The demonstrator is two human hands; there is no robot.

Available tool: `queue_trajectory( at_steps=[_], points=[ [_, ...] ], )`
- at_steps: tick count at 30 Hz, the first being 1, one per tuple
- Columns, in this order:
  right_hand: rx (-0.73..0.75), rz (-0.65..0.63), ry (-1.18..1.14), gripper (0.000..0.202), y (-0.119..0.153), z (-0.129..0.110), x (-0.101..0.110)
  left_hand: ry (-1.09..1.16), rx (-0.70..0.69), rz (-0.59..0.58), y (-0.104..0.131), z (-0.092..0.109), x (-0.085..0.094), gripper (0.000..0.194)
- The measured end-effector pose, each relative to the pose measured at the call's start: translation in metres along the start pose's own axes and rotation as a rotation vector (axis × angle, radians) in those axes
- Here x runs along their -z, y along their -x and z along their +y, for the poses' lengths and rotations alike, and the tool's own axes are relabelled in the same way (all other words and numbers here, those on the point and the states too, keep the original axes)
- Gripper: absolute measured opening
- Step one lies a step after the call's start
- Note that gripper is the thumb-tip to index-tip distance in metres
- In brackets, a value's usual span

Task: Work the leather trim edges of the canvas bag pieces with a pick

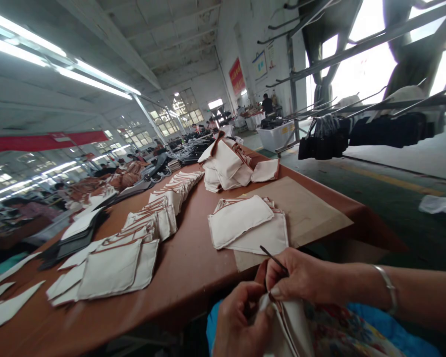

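Over lap: both hands point(278, 292) pinch cream pouch point(288, 327).

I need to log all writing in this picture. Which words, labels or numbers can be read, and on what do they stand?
None can be read.
Red banner on the far wall: writing too blurred.
White posters beside it: too small.
Long red banner at left: no legible text.
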State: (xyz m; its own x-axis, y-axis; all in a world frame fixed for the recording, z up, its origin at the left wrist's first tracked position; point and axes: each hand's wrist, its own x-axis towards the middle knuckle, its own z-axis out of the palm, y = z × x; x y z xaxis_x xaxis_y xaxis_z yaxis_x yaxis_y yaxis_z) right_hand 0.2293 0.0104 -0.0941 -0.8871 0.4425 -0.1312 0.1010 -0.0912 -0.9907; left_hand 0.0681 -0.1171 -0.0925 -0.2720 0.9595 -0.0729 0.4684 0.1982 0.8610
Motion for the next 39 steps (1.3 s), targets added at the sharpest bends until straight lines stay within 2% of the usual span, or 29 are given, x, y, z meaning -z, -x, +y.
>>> queue_trajectory(
  at_steps=[2,4,6,8,11,16,19,22,25,27,29,32,35,39],
  points=[
    [-0.088,-0.054,-0.06,0.018,0.0,-0.002,0.003,-0.108,-0.217,0.157,0.003,-0.001,0.0,0.013],
    [-0.158,-0.094,-0.109,0.023,0.0,-0.005,0.005,-0.226,-0.435,0.258,0.008,-0.004,0.0,0.01],
    [-0.18,-0.117,-0.144,0.025,0.001,-0.007,0.005,-0.33,-0.528,0.295,0.013,-0.009,-0.001,0.019],
    [-0.182,-0.116,-0.155,0.026,0.001,-0.007,0.005,-0.401,-0.51,0.311,0.018,-0.014,-0.003,0.02],
    [-0.193,-0.12,-0.154,0.028,0.001,-0.007,0.006,-0.382,-0.472,0.31,0.023,-0.016,-0.005,0.02],
    [-0.162,-0.143,-0.096,0.031,0.004,-0.007,0.01,-0.262,-0.548,0.299,0.017,-0.003,0.005,0.017],
    [-0.178,-0.147,-0.102,0.028,0.004,-0.009,0.011,-0.196,-0.603,0.231,0.013,-0.001,0.011,0.016],
    [-0.191,-0.117,-0.123,0.024,0.003,-0.011,0.009,-0.199,-0.664,0.166,0.012,-0.008,0.011,0.013],
    [-0.171,-0.107,-0.13,0.024,0.002,-0.012,0.008,-0.143,-0.697,0.131,0.015,-0.012,0.009,0.025],
    [-0.151,-0.114,-0.118,0.025,0.003,-0.013,0.008,-0.088,-0.648,0.145,0.018,-0.009,0.013,0.03],
    [-0.149,-0.11,-0.093,0.026,0.003,-0.014,0.008,-0.035,-0.532,0.152,0.018,-0.003,0.021,0.031],
    [-0.136,-0.11,-0.064,0.027,0.003,-0.014,0.008,0.001,-0.31,-0.023,0.015,0.005,0.033,0.033],
    [-0.103,-0.123,-0.042,0.025,0.002,-0.013,0.007,-0.003,-0.166,-0.202,0.009,0.007,0.038,0.037],
    [-0.09,-0.134,-0.043,0.024,0.002,-0.013,0.006,0.113,-0.067,-0.254,0.005,0.003,0.036,0.038]
  ],
)
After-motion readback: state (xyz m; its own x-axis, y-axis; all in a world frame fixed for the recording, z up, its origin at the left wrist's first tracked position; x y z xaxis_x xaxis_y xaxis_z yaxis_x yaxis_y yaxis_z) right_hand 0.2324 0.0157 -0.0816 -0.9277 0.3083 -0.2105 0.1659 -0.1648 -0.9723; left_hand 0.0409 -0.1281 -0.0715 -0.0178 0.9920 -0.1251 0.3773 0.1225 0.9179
